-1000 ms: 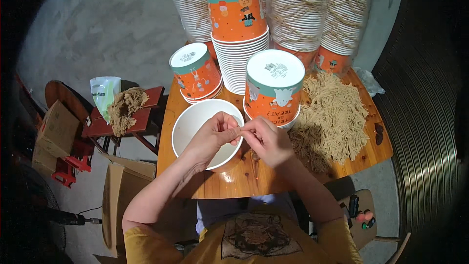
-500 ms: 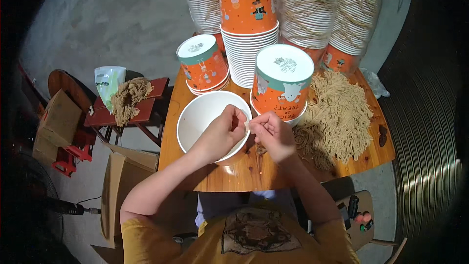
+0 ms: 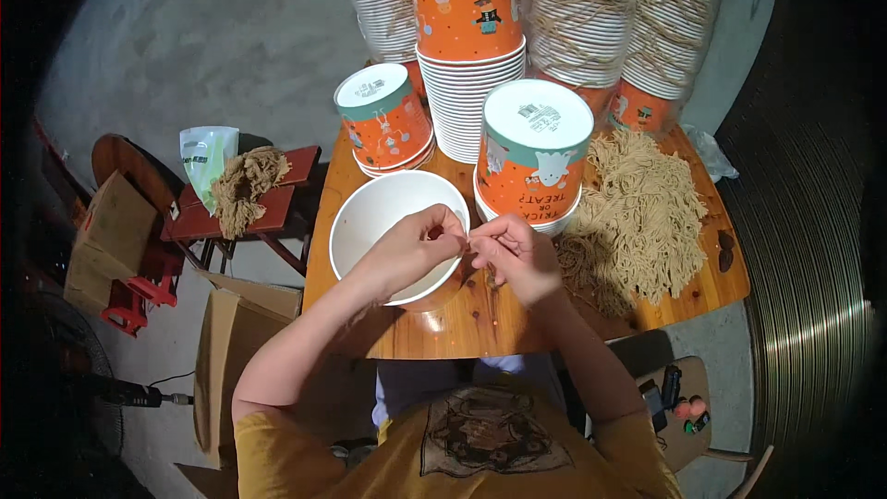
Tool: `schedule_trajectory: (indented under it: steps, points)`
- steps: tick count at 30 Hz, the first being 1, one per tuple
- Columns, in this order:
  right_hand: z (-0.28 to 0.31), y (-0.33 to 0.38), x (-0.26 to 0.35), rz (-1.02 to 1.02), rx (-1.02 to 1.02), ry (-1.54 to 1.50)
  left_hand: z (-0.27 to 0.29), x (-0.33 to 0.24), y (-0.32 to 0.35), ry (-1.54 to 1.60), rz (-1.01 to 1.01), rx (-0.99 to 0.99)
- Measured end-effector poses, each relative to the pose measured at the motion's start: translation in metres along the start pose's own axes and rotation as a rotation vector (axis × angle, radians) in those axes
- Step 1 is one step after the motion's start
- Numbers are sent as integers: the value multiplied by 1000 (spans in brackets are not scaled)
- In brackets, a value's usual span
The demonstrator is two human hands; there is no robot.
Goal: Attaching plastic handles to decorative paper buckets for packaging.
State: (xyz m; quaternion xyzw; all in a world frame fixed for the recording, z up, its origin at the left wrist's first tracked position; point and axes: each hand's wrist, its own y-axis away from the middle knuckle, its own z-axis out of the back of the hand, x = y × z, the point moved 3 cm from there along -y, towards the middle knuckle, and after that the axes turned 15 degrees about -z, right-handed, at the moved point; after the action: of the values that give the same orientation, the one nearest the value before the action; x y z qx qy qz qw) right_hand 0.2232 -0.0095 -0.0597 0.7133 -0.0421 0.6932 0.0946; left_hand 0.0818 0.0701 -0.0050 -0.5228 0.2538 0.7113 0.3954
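Observation:
A white-lined paper bucket (image 3: 356, 222) stands mouth up at the table's near left, its inside showing. Over its right rim lies my left hand (image 3: 420, 245), fingertips pinched together at the wall. My right hand (image 3: 516, 259) is just outside that rim, thumb and fingers closed in a pinch, its tips meeting the left ones. Whatever is between the fingertips is too small and covered to make out. Behind my right hand an orange and green bucket (image 3: 531, 171) stands upside down. Right of it lies a heap of tan cords (image 3: 647, 222).
A tall stack of nested buckets (image 3: 471, 102) rises behind, with a shorter stack (image 3: 383, 120) to its left. Wrapped bucket stacks with cords (image 3: 582, 18) line the back. At left, a red bench (image 3: 286, 185) carries more cord (image 3: 248, 189) and a plastic bag (image 3: 208, 162).
The open bucket has shifted slightly left. My left hand has turned a little flatter over the rim, while both hands keep their fingertips together.

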Motion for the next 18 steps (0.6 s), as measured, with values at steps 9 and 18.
schedule_trajectory:
  steps: [9,18]
  points:
    - [-3,-2,-9,20,63,-96,6,6,4,134,-80,-34]
    - [-4,2,-3,23,57,-145,5,7,3,177,-45,-74]
